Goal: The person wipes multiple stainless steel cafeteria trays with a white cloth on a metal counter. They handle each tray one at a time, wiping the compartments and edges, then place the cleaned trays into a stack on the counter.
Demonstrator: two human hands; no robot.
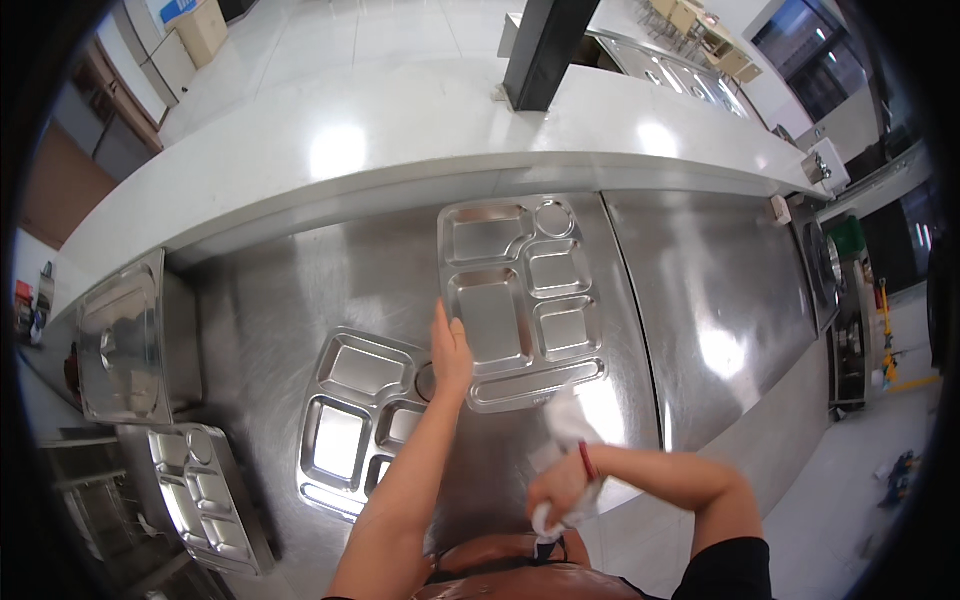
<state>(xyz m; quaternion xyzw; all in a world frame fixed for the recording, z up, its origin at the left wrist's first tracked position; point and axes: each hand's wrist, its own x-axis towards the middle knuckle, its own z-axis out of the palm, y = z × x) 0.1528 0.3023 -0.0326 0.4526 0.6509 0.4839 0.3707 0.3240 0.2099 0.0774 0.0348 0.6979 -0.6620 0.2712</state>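
A stainless-steel compartment tray (491, 315) lies before me on the metal worktop. My left hand (452, 360) holds it by the left rim, with the thumb at the edge. In my right hand (559, 484) is a white cloth (574, 420), blurred, close to my body and just below the tray's near right corner. A second compartment tray (367, 367) lies to the left, partly hidden under my left forearm. Farther left, near the front edge, stands a stack of similar trays (210, 495).
A lidded steel food pan (124, 341) stands at the worktop's left end. Behind the steel worktop (337, 262) runs a raised white ledge (420, 127) with a dark post (547, 56). A seam divides the worktop on the right. Several chairs (679, 19) stand far off.
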